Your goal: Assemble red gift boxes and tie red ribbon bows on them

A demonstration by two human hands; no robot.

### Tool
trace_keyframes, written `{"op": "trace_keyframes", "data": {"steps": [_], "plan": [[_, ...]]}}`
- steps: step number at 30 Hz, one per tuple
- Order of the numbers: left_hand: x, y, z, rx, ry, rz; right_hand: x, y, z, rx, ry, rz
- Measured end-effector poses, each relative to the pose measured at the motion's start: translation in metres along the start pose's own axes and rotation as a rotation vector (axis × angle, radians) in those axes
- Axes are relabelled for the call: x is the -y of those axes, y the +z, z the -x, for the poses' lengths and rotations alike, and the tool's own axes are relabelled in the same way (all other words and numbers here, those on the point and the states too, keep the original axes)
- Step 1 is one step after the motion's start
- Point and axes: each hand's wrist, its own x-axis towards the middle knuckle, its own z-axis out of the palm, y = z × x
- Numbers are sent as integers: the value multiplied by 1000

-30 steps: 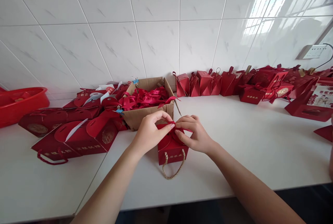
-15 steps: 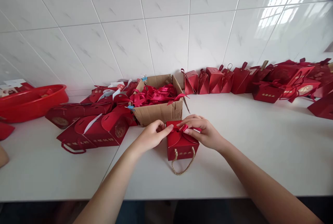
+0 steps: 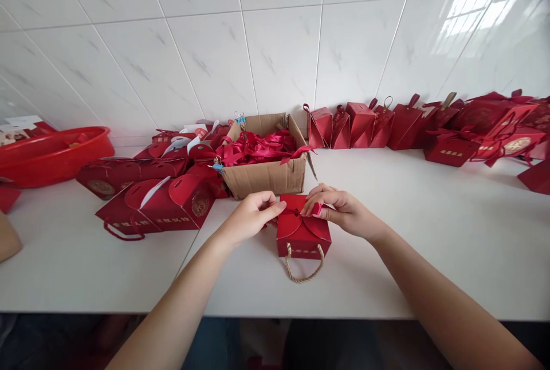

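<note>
A small red card gift box with a twisted rope handle [image 3: 303, 233] is set near the front edge of the white bench [image 3: 429, 244], its handle loop hanging toward the viewer. The left hand [image 3: 251, 220] is held against the box's left top corner, fingers pinched narrow on what appears to be one end of a thin red ribbon [image 3: 296, 211]; the right hand [image 3: 339, 212] is closed likewise on the other end at the right top corner. The ends are drawn outward in opposite directions, apparently so that the knot is cinched over the rounded flaps and the lid is kept shut.

Just beyond the box an open brown cardboard carton [image 3: 268, 175] heaped with red ribbons is placed, within easy reach. Flat, unfolded red boxes [image 3: 158, 209] are stacked to the left. Assembled red boxes [image 3: 361, 125] are lined against the far tiled wall, out of the working space. A red plastic basin [image 3: 47, 155] sits far left.
</note>
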Motion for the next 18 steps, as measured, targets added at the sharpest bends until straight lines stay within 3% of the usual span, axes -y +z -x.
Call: {"op": "trace_keyframes", "data": {"steps": [6,12,18], "plan": [[2,4,-2,-26,-11,67,2,4,-1,7,26,8],[2,-6,1,0,-78,74,9,19,-7,-188,133,-12],[-12,-15,16,-43,-83,-14,18,26,-5,-266,202,50]]}}
